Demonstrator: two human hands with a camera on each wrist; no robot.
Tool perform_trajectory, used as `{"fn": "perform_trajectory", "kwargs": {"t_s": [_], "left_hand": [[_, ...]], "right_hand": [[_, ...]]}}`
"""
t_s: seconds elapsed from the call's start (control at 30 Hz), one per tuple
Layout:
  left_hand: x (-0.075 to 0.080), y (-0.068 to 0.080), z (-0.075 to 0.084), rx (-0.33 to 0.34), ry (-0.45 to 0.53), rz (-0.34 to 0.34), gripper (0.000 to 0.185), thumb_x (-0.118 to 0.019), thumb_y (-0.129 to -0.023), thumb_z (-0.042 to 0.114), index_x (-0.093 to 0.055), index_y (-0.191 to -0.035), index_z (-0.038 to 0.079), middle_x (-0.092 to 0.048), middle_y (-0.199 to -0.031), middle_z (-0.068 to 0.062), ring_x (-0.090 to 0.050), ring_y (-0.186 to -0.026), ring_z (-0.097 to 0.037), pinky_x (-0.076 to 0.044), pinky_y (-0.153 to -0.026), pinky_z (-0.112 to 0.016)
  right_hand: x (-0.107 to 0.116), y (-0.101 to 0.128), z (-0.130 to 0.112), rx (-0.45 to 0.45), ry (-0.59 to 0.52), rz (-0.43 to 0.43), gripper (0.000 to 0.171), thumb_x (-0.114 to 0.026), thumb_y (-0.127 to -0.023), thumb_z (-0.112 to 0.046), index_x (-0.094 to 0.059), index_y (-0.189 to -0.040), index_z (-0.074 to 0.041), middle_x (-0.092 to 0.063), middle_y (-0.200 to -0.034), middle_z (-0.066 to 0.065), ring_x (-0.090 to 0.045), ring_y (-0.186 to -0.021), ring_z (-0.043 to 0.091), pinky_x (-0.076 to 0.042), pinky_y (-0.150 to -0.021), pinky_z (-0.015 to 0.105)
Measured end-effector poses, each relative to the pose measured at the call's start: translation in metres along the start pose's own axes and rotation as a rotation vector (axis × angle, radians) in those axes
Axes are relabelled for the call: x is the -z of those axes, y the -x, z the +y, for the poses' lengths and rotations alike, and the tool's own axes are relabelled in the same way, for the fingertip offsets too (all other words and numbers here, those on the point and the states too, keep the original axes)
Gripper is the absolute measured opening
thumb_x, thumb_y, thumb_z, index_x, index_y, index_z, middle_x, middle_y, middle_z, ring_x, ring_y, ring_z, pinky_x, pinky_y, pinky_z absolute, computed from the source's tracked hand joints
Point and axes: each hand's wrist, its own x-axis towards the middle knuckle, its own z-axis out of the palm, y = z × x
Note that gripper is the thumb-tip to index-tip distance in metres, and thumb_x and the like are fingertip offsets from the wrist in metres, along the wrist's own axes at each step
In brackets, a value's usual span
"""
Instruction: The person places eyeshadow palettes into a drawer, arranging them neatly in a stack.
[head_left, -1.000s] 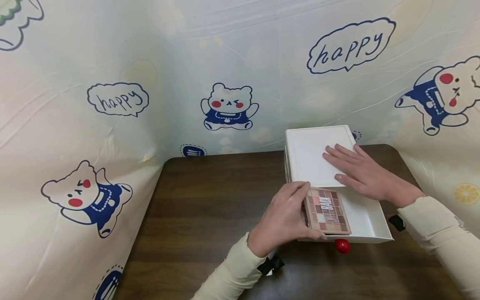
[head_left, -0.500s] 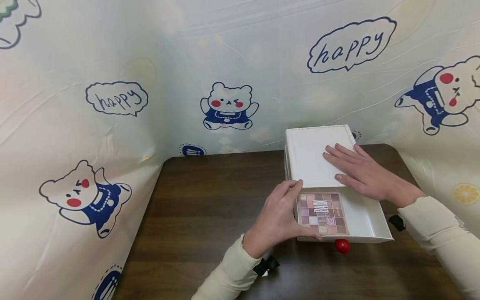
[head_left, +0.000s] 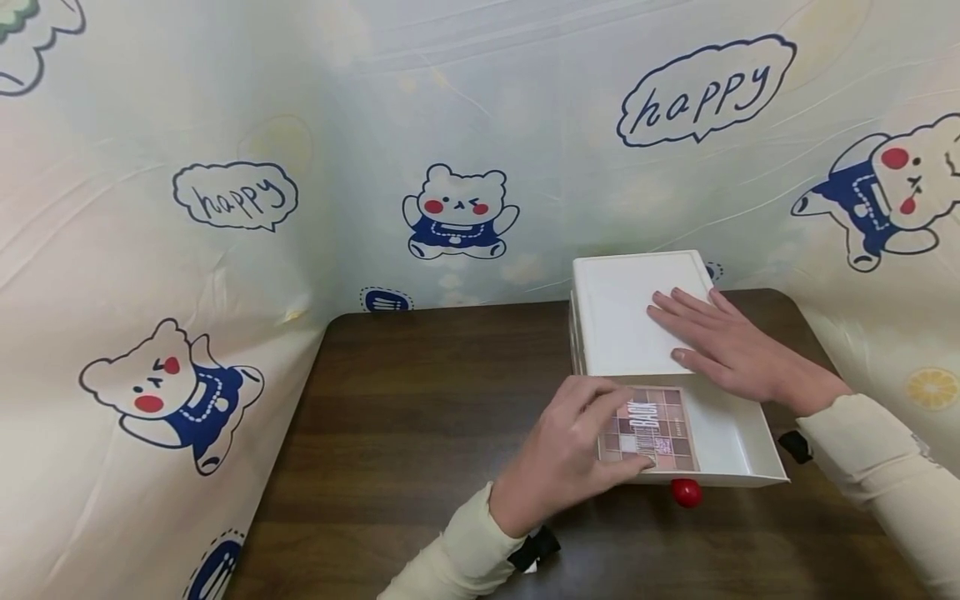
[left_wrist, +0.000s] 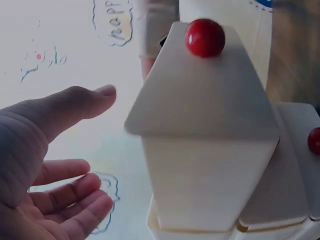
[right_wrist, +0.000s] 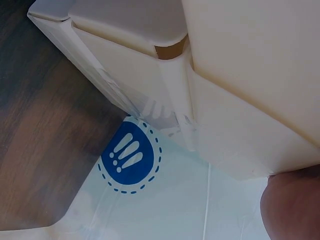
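A white drawer box (head_left: 618,312) stands at the back right of the table, its top drawer (head_left: 738,433) pulled out. Inside the drawer, on its left side, lies a flat eyeshadow palette (head_left: 667,429) with a checkered cover and white lettering. My left hand (head_left: 566,454) hovers over the palette's left part and hides some of it. In the left wrist view the thumb and loosely curved fingers of this hand (left_wrist: 60,150) hold nothing and are apart from the drawer. My right hand (head_left: 738,346) rests with fingers spread on the box's top.
A round red knob (head_left: 686,492) sticks out from the open drawer's front. Below it, a lower drawer shows its own red knob (left_wrist: 315,141). The dark wooden table (head_left: 427,400) extends left of the box. A printed cloth (head_left: 360,125) hangs behind.
The palette has shifted left and now lies down in the drawer. My left hand has let go of it and lifted slightly. The right hand has kept its place.
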Motion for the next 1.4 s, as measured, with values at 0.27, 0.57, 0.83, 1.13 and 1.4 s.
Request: {"fn": "perform_trajectory", "kwargs": {"t_s": [0.27,0.57,0.83,1.13,1.4], "left_hand": [[-0.008,-0.001,0.013,-0.237,-0.041,0.097,0.048,-0.079,-0.083,0.036,-0.071,-0.116,0.002,-0.063,-0.110,-0.005,-0.057,-0.104,-0.015,-0.040,-0.102,-0.019],[-0.027,0.000,0.021,-0.497,-0.153,0.160,0.029,-0.072,-0.086,0.033,-0.078,-0.101,0.009,-0.071,-0.100,-0.001,-0.065,-0.095,-0.013,-0.043,-0.101,-0.023],[-0.038,0.003,0.027,-0.647,-0.248,0.129,0.027,-0.058,-0.096,0.026,-0.078,-0.104,0.011,-0.073,-0.103,0.001,-0.066,-0.099,-0.014,-0.045,-0.099,-0.024],[-0.048,0.008,0.038,-0.920,-0.449,0.030,0.030,-0.046,-0.101,0.006,-0.076,-0.103,0.012,-0.067,-0.097,0.003,-0.062,-0.090,-0.012,-0.049,-0.083,-0.022],[-0.064,0.019,0.045,-0.933,-0.486,-0.137,0.042,-0.033,-0.103,0.005,-0.073,-0.102,0.016,-0.066,-0.103,0.002,-0.061,-0.099,-0.018,-0.050,-0.088,-0.030]], "right_hand": [[0.000,0.000,0.001,0.007,-0.007,0.003,0.062,-0.053,-0.101,-0.029,-0.033,-0.158,-0.013,-0.028,-0.162,0.011,-0.017,-0.151,0.034,0.000,-0.120,0.052],[0.000,0.000,0.001,0.006,-0.011,0.007,0.062,-0.054,-0.101,-0.029,-0.033,-0.158,-0.015,-0.028,-0.163,0.010,-0.020,-0.150,0.035,-0.001,-0.120,0.053],[0.000,0.000,0.001,0.009,-0.014,0.012,0.062,-0.054,-0.101,-0.029,-0.034,-0.158,-0.015,-0.029,-0.162,0.010,-0.020,-0.150,0.035,-0.002,-0.120,0.053],[0.000,0.000,0.001,-0.002,-0.009,-0.003,0.063,-0.054,-0.101,-0.030,-0.033,-0.159,-0.015,-0.028,-0.163,0.010,-0.018,-0.151,0.034,-0.001,-0.120,0.051],[0.000,0.001,0.001,-0.001,-0.005,-0.004,0.064,-0.054,-0.101,-0.031,-0.032,-0.159,-0.016,-0.027,-0.163,0.010,-0.016,-0.151,0.033,0.001,-0.120,0.050]]}}
